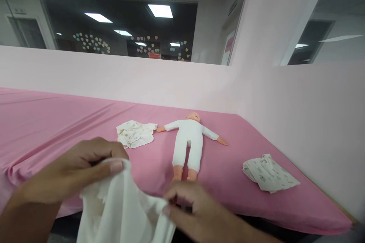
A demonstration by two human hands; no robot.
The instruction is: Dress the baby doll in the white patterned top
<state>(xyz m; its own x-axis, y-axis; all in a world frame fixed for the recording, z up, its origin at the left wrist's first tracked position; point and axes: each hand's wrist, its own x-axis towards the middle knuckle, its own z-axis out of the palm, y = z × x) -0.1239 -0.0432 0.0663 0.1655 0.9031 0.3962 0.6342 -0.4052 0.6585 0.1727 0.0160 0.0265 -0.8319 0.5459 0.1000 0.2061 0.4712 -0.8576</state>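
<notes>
While the left hand [88,169] pinches a white cloth [122,209] between thumb and fingers, the right hand [196,209], slightly blurred, grasps the same cloth farther along its upper rim, so that it hangs in folds before the near edge of the pink-covered bench [71,114]. A doll [188,133] in white clothing lies with its head toward the far edge, arms spread, its feet partly hidden behind the right hand. Just beside one doll arm lies a crumpled patterned cloth [135,133]; a folded printed cloth [269,174] rests near the bench's right edge.
</notes>
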